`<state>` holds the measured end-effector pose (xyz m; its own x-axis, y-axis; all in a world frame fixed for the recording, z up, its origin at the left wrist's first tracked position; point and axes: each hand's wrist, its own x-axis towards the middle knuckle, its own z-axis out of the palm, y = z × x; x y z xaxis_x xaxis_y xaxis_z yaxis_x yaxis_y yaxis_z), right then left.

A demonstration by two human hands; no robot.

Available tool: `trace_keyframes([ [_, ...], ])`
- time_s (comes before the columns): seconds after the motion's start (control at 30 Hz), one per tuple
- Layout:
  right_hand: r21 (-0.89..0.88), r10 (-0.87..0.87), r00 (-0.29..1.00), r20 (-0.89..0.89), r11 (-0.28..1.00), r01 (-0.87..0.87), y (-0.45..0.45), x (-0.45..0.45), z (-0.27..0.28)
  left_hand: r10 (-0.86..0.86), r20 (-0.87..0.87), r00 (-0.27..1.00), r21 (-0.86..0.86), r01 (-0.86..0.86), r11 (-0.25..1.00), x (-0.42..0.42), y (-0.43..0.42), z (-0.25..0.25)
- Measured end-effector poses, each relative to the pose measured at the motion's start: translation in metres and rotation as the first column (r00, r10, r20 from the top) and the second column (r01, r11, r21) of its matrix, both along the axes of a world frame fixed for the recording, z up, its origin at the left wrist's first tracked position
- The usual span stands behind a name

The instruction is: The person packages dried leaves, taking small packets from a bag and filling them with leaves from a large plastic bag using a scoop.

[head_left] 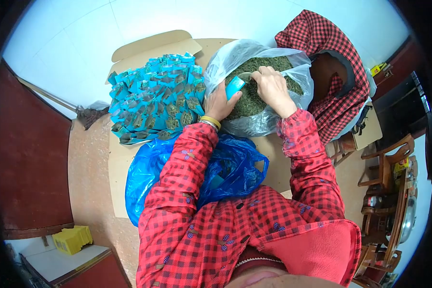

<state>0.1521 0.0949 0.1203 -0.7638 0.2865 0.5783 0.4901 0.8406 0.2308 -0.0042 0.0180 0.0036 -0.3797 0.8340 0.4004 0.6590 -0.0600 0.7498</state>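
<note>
My left hand (pixel 219 102) is closed around a small bright blue packet (pixel 234 86), tilted at the left side of a clear plastic bag (pixel 235 48). Dried green-brown leaves (pixel 247 106) fill this bag. Over them, my right hand (pixel 272 85) pinches a small pale spoon-like scoop (pixel 245 76), its end close to the packet's top. Fingers hide most of the scoop. To the left, many blue packets (pixel 153 96) stand in tight rows, several showing dried leaves at their open tops.
Cardboard (pixel 122 173) lies under the packets and bags. A blue plastic bag (pixel 149 168) rests between my forearms and body. At the right is a red-and-black checked cloth (pixel 317 33). Wooden chairs (pixel 386 163) stand farther right, and a yellow box (pixel 73 239) sits at lower left.
</note>
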Motion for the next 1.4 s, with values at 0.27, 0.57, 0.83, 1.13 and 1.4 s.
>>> trace_keyframes([
  [0.27, -0.455, -0.206, 0.891, 0.405, 0.799, 0.392, 0.032, 0.000, -0.030, 0.042, 0.003, 0.999, 0.006, -0.042, 0.999, 0.001, 0.000, -0.001],
  [0.57, -0.713, -0.261, 0.953, 0.152, 0.639, 0.289, 0.082, -0.054, -0.115, 0.049, 0.034, 0.998, -0.075, -0.046, 0.996, 0.002, -0.003, 0.007],
  [0.83, -0.709, -0.229, 0.963, -0.140, 0.702, 0.064, 0.063, -0.008, -0.046, 0.071, -0.014, 0.997, 0.014, -0.071, 0.997, 0.003, -0.001, -0.001],
  [1.13, -0.226, -0.090, 0.991, 0.098, 0.968, 0.110, 0.007, -0.004, -0.008, 0.053, -0.026, 0.998, -0.050, -0.054, 0.997, 0.002, -0.002, 0.003],
  [1.4, -0.139, -0.084, 0.995, 0.057, 0.986, 0.091, 0.007, -0.003, -0.004, 0.075, -0.026, 0.997, 0.007, -0.075, 0.997, 0.003, 0.000, -0.002],
])
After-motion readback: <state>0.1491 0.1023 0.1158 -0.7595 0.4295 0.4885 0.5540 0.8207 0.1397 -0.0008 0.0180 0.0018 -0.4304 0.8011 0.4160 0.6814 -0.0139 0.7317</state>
